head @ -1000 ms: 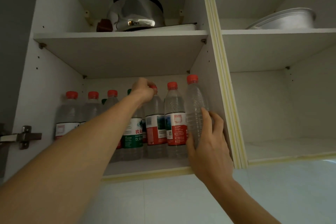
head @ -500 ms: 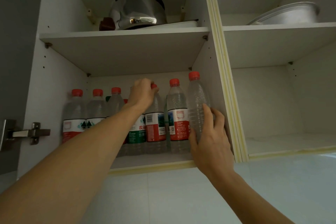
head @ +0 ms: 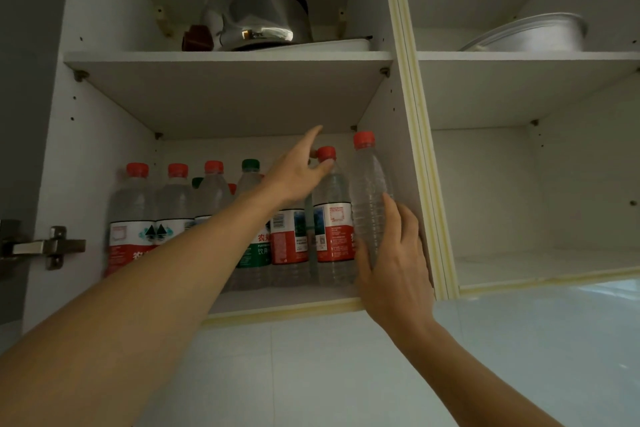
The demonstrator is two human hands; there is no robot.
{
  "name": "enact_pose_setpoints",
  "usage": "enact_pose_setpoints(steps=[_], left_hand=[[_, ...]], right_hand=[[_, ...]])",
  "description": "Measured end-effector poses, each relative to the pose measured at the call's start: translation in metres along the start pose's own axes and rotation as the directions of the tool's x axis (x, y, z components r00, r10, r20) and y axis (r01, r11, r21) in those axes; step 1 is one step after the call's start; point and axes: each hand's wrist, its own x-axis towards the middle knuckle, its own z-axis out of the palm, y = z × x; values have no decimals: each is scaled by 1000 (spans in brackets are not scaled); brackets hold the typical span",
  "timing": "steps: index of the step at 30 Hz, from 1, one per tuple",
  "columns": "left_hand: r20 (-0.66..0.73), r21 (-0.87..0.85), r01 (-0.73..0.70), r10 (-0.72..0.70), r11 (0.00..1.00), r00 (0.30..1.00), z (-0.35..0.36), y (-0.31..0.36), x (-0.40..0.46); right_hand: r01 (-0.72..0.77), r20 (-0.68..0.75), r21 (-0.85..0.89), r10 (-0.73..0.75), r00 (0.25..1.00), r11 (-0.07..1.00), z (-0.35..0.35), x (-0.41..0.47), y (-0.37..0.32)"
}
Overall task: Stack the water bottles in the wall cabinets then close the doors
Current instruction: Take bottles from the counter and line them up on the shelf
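On the lower cabinet shelf (head: 277,300) (doors open), right hand (head: 394,263) clasps unlabelled bottle (head: 369,191); left hand (head: 294,172) spread.

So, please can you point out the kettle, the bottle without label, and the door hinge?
kettle (head: 256,15): head view, on its shiny steel body.
bottle without label (head: 369,191): head view, on its clear middle.
door hinge (head: 52,247): head view, on its metal arm.
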Motion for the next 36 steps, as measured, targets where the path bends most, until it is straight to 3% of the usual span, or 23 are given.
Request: enact_pose_setpoints(steps=[7, 12, 17, 21, 36], left_hand=[[140, -11, 17, -16, 1000, 990, -7, 7, 39], [101, 17, 15, -16, 1000, 995, -1, -1, 46], [22, 173, 36, -40, 984, 999, 13, -4, 50], [60, 304, 37, -58, 952, 996, 8, -4, 56], [160, 465, -26, -55, 885, 986, 5, -26, 59]], right_hand=[[-3, 7, 13, 3, 1000, 1000, 1, 0, 2], [-7, 5, -5, 7, 1000, 1000, 2, 0, 3], [0, 2, -11, 0, 1000, 1000, 3, 0, 2], [0, 8, -15, 0, 1000, 1000, 3, 0, 3], [-39, 43, -15, 39, 998, 999, 0, 4, 0]])
